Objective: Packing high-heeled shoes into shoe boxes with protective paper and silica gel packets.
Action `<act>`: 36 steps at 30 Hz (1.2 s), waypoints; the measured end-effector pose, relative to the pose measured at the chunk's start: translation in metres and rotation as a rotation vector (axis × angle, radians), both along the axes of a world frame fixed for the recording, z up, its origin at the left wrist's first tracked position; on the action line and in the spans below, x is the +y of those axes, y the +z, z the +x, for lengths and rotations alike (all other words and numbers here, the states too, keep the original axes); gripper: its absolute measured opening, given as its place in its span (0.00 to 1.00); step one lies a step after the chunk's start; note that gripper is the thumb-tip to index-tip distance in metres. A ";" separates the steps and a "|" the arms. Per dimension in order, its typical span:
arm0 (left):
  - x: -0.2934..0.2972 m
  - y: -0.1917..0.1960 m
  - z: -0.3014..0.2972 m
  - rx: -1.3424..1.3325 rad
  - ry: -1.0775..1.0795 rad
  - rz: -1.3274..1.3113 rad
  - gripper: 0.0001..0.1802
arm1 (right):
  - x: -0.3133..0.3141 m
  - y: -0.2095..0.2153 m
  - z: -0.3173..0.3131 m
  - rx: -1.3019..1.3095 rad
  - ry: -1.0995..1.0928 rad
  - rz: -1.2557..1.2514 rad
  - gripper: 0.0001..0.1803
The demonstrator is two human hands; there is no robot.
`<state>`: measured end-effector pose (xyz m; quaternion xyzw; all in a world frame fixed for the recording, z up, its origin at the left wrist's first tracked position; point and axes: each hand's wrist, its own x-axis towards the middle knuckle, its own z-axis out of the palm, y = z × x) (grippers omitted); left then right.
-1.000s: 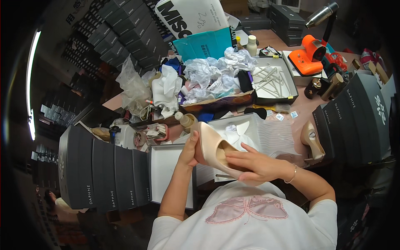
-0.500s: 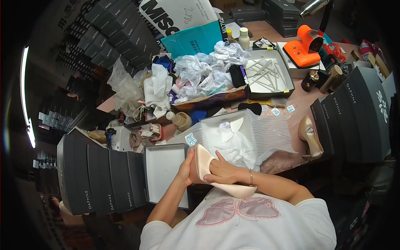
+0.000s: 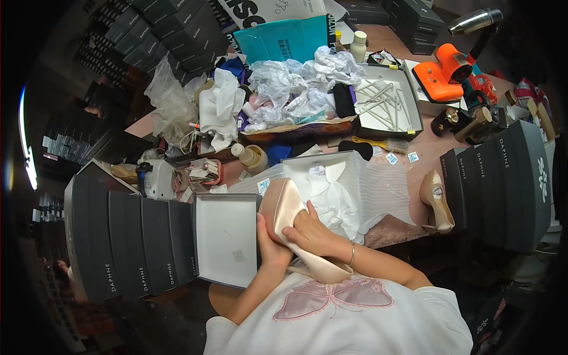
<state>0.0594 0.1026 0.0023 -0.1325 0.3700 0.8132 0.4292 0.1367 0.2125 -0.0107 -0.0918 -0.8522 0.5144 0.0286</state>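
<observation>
While the left hand (image 3: 272, 245) holds the shoe (image 3: 279, 204) from its left, the right hand (image 3: 319, 232) clasps it too, fingers apparently inside: probably checking or shaping. Withdrawing them calls for steady left support. Beyond both hands lies a box (image 3: 300, 167); rightward, another shoe (image 3: 435, 198).

Shoe (image 3: 282, 212) at frame centre, in front of open box (image 3: 349, 163) with paper (image 3: 331, 201) inside. Lid (image 3: 225, 234) left of shoe. Box stack (image 3: 125, 239) frame left, another stack (image 3: 494, 183) right, second shoe (image 3: 436, 206) beside it. Upper centre: crumpled tissue (image 3: 296, 89), tray (image 3: 387, 136) to its right.
</observation>
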 end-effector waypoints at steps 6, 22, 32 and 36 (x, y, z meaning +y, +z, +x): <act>0.012 -0.019 0.014 -0.056 0.012 -0.151 0.35 | 0.011 0.011 0.042 0.116 0.144 -0.280 0.36; 0.011 -0.020 -0.012 -0.341 -0.058 0.093 0.43 | 0.143 -0.017 -0.008 0.037 -0.248 0.342 0.08; 0.023 -0.028 0.021 -0.039 0.118 -0.100 0.36 | 0.040 0.027 -0.001 -0.029 0.050 0.579 0.12; 0.022 -0.033 0.030 0.004 0.127 -0.160 0.37 | 0.037 0.020 -0.006 -0.117 0.160 0.466 0.11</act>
